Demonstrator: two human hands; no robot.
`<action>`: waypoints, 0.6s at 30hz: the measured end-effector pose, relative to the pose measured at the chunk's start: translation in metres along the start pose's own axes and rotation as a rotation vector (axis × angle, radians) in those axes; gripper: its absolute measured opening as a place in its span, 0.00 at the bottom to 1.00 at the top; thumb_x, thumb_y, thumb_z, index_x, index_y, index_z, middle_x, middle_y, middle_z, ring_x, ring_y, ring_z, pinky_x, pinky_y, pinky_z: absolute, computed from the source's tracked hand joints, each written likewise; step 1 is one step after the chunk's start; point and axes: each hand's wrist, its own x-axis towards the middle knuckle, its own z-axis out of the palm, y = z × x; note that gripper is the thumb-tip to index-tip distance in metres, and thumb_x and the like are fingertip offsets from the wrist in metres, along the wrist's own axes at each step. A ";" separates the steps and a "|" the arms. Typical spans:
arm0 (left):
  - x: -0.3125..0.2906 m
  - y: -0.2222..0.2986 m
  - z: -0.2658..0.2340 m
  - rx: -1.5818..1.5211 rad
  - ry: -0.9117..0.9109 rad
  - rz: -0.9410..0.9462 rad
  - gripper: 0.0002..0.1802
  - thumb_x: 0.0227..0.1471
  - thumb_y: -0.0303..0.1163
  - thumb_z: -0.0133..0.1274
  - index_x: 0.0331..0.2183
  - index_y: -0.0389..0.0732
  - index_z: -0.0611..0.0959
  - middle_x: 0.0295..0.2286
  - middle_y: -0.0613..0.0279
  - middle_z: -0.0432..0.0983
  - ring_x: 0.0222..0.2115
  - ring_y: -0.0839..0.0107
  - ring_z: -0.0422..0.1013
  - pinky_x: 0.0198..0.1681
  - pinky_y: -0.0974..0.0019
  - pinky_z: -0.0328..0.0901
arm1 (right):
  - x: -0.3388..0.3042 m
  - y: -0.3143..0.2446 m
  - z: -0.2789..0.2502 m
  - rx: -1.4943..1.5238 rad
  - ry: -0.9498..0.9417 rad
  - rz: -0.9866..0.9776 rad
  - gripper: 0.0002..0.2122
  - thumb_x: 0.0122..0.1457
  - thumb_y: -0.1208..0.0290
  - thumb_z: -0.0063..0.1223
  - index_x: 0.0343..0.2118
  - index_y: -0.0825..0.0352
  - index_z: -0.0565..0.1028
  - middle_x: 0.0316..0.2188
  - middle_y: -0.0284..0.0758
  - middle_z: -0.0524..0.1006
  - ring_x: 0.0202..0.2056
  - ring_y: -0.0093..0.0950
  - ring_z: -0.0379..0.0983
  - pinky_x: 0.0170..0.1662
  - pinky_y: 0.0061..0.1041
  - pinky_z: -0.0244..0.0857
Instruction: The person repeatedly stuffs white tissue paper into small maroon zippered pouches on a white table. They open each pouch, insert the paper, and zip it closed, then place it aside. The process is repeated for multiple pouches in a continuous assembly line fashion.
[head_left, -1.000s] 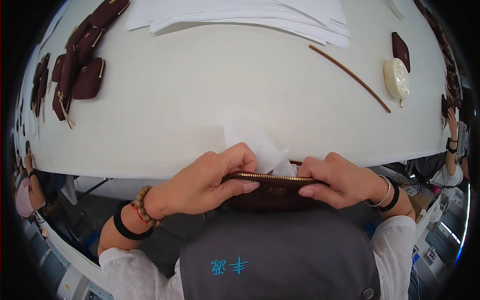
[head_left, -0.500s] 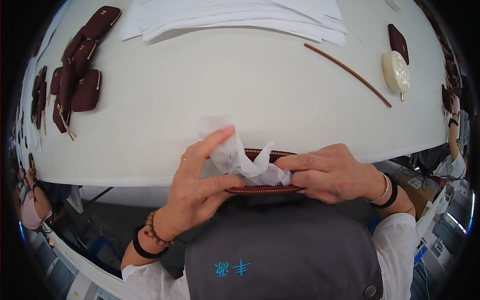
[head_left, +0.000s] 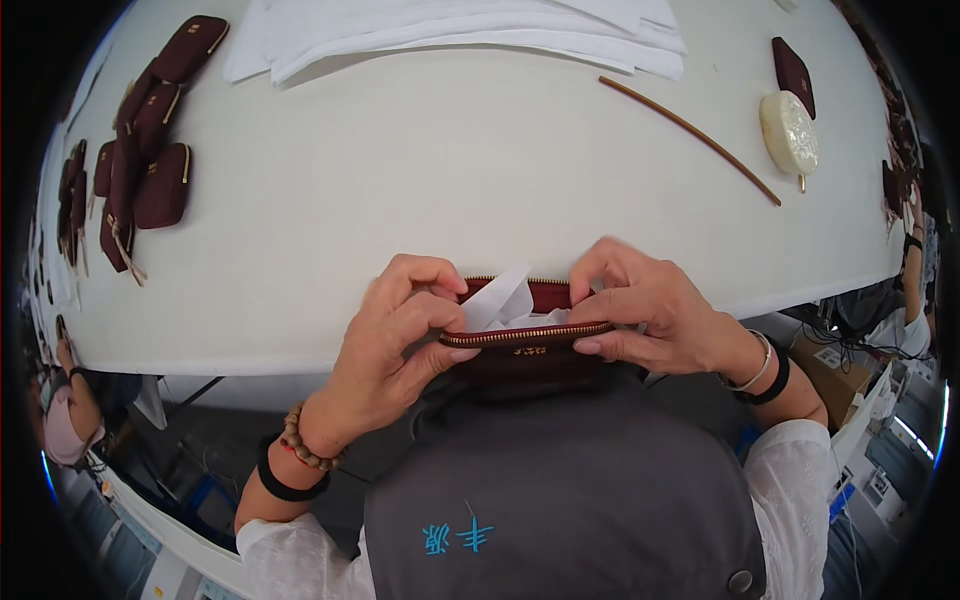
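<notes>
A dark maroon zip pouch with a gold zipper is held against my apron at the table's near edge, its mouth unzipped and spread. White tissue paper is stuffed inside, one corner sticking up above the opening. My left hand grips the pouch's left end, its thumb on the front outer side and fingers at the rim. At the right end, my right hand pinches the rim, thumb outside and fingers over the opening. Most of the tissue is hidden within the pouch.
On the white table, several maroon pouches lie piled at left. White paper sheets are stacked at the far side. A thin brown stick, a cream round pouch and another maroon pouch lie at right. People work at both sides.
My left hand has gone from the loose tissue to the pouch's left rim. The tissue sits lower inside, and the pouch is tilted so its front shows. My right hand's fingers have spread.
</notes>
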 end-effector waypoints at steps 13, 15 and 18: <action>-0.024 0.015 0.012 -0.869 0.010 -0.512 0.20 0.58 0.36 0.55 0.46 0.37 0.68 0.21 0.78 0.62 0.24 0.87 0.55 0.31 0.79 0.52 | -0.017 -0.005 0.017 0.475 0.001 0.276 0.06 0.62 0.75 0.48 0.41 0.69 0.70 0.28 0.29 0.75 0.27 0.14 0.69 0.29 0.18 0.64; -0.016 0.013 0.007 -0.892 -0.008 -0.510 0.24 0.58 0.36 0.54 0.50 0.36 0.65 0.20 0.79 0.60 0.23 0.88 0.54 0.30 0.81 0.52 | -0.017 -0.001 0.015 0.637 0.013 0.335 0.08 0.64 0.71 0.48 0.42 0.69 0.70 0.27 0.26 0.75 0.29 0.12 0.68 0.30 0.18 0.63; -0.005 0.002 -0.007 -0.965 -0.060 -0.477 0.34 0.58 0.36 0.55 0.58 0.36 0.57 0.24 0.74 0.70 0.24 0.89 0.57 0.29 0.82 0.53 | -0.002 -0.001 0.008 0.758 0.067 0.525 0.09 0.65 0.67 0.46 0.43 0.67 0.70 0.29 0.24 0.74 0.29 0.10 0.67 0.31 0.15 0.63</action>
